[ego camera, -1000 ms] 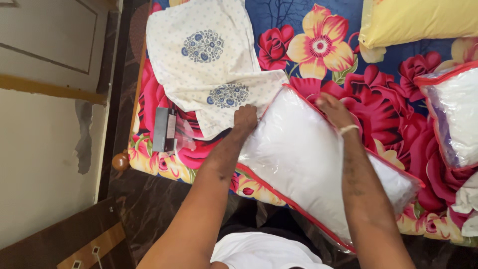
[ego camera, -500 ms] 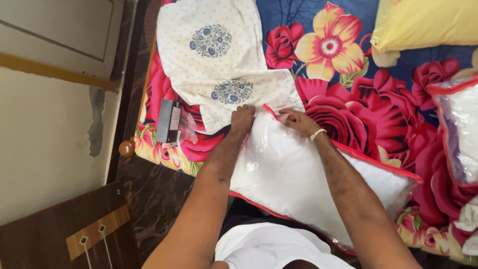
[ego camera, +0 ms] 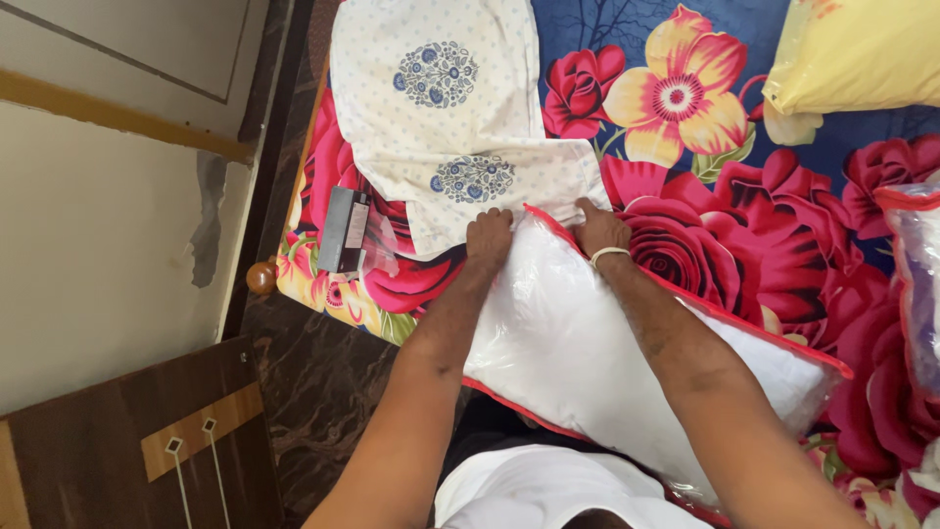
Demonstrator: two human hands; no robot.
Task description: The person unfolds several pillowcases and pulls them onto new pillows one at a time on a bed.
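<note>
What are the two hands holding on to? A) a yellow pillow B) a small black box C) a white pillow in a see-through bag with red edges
C: the left hand and right hand both grip the top end of the bagged white pillow.

Clear red-trimmed pillow bag (ego camera: 587, 333) lies centre; small dark box (ego camera: 345, 230) lies left.

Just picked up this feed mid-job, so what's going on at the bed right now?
A person leans over a bed with a floral sheet. Both hands grip the far corner of a white pillow in a clear, red-trimmed plastic bag: the left hand and the right hand sit side by side at its top edge. Just beyond lie two white pillowcases with blue motifs, and a small dark box lies to the left.
</note>
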